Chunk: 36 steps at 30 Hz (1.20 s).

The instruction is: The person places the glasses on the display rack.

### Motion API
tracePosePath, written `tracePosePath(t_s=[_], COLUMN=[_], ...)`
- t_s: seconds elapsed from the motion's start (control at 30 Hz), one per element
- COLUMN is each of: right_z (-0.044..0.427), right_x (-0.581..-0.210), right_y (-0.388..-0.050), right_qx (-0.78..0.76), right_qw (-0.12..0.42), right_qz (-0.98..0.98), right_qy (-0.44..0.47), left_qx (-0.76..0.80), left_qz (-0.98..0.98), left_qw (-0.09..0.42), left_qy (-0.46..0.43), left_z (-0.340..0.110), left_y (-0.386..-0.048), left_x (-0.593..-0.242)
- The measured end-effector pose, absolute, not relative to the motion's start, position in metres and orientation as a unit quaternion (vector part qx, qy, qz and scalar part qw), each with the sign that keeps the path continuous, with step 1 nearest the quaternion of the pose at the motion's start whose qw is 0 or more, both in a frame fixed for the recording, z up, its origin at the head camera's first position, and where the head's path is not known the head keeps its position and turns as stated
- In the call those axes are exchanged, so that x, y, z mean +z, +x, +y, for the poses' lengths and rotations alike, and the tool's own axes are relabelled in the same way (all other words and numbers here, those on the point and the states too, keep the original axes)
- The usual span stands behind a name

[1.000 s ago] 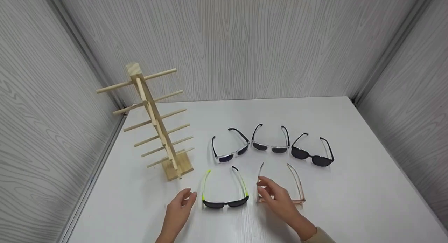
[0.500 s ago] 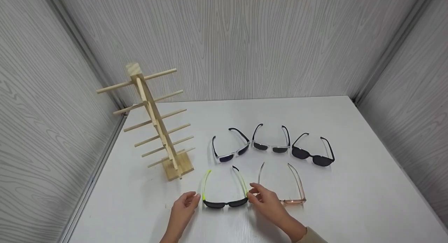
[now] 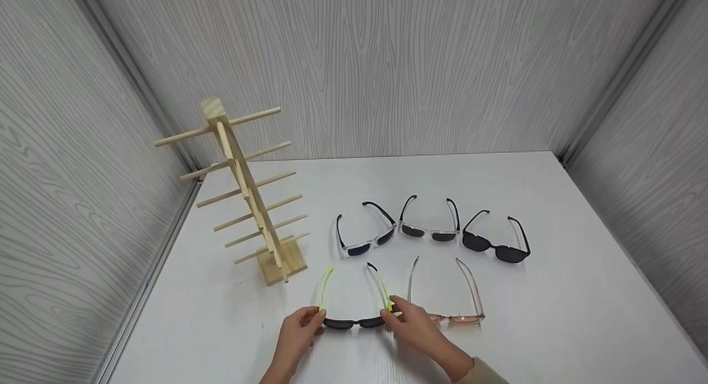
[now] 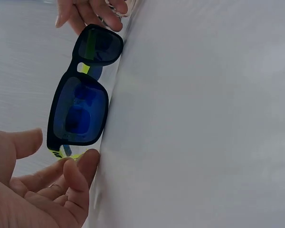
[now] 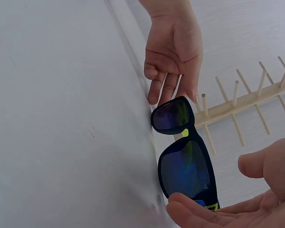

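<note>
Left hand (image 3: 298,331) unclosed at the sunglasses' (image 3: 338,323) nine o'clock; right hand (image 3: 416,327) likewise at three. Frame (image 4: 72,70) black, lenses (image 4: 80,111) blue-reflecting, temples (image 3: 383,288) neon-yellow.

On the table (image 3: 188,317), a rack (image 3: 251,193) stands left of three far sunglasses (image 3: 412,231); near sunglasses (image 3: 339,323) lie left of eyeglasses (image 3: 466,320).

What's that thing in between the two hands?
The black sunglasses with yellow-green arms: the head view shows them between the left hand and the right hand.
</note>
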State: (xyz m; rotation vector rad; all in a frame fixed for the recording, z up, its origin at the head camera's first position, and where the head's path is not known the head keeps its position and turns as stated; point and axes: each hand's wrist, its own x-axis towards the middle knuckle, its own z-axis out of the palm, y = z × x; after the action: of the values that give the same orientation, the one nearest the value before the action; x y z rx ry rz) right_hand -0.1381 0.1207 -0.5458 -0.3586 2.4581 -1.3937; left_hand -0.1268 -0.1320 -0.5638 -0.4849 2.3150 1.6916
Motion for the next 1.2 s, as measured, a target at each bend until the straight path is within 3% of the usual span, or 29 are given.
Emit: tracePosePath(t_s=[0.4, 1.2], right_z=[0.112, 0.110], right_x=[-0.558, -0.552], right_y=[-0.144, -0.152], right_qx=[-0.535, -0.577], right_qw=[0.163, 0.133], right_qz=[0.825, 0.792], right_qy=[-0.077, -0.146], left_qx=[0.588, 0.636], left_qz=[0.783, 0.746], left_qw=[0.126, 0.098], left_qy=[-0.159, -0.173], left_z=[-0.137, -0.149], left_y=[-0.127, -0.117], left_x=[-0.574, -0.557])
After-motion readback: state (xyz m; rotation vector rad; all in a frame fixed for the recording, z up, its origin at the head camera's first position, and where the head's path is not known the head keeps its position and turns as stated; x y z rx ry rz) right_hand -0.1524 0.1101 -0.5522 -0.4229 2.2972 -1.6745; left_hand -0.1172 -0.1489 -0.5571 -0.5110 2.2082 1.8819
